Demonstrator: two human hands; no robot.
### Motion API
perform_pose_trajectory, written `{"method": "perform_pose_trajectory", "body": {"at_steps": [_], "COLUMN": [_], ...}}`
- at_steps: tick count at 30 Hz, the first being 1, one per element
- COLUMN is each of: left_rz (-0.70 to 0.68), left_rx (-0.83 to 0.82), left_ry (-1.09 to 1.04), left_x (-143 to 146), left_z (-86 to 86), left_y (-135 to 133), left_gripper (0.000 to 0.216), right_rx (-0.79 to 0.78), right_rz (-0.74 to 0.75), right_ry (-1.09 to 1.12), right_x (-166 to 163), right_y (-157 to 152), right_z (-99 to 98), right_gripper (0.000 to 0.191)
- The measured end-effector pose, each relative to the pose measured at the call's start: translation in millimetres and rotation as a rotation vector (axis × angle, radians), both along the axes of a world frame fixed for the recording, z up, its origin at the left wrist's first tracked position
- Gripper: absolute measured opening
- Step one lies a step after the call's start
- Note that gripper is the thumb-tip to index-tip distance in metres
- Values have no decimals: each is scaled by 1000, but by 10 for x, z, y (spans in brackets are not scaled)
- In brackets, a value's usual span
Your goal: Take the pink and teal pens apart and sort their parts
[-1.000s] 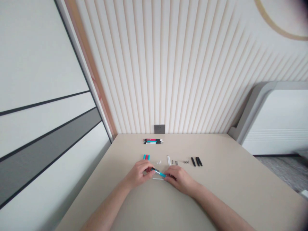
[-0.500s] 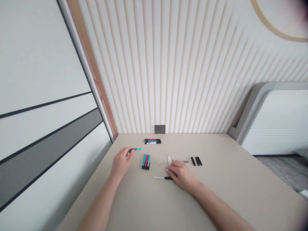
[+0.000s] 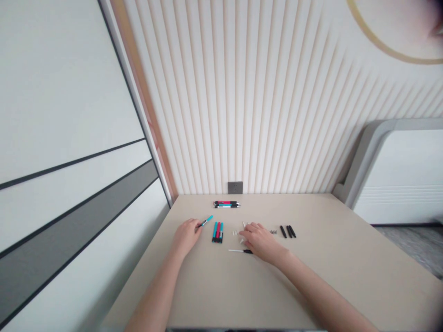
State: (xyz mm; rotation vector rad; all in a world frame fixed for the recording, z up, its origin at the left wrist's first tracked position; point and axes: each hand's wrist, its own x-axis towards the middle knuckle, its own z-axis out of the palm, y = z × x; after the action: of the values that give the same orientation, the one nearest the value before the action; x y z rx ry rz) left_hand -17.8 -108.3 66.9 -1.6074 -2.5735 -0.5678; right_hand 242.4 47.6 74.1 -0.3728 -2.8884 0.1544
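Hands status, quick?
Left hand: pinching a teal-and-black pen. Right hand: fingers down beside small white parts, holding nothing visible. Between them: a teal, red and black pen group.

Home room: slatted wall panelling [image 3: 242, 101], beige desk [image 3: 346, 276].

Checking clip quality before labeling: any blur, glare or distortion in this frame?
Head view: wide-angle stretching splays the slatted wall; light soft, no hard glare on the tabletop; dark smudge top right corner; small white parts too tiny to resolve.
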Motion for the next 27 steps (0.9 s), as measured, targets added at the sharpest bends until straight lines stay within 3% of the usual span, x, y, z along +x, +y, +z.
{"method": "perform_pose_trajectory", "body": {"at_steps": [20,27], "left_rz": [-71,-59], "left_rx": [-96,-106], "left_ry": [58,72], "left_x": [68,117], "left_z": [1,14], "left_y": [23,56], "left_gripper": [15,19], "right_rx": [-27,-83], "right_rz": [144,112], "right_ry": [11,94], "right_x": [-84,-59], "right_y": [-36,28], "right_z": [-124,-138], "right_gripper": [20,25]}}
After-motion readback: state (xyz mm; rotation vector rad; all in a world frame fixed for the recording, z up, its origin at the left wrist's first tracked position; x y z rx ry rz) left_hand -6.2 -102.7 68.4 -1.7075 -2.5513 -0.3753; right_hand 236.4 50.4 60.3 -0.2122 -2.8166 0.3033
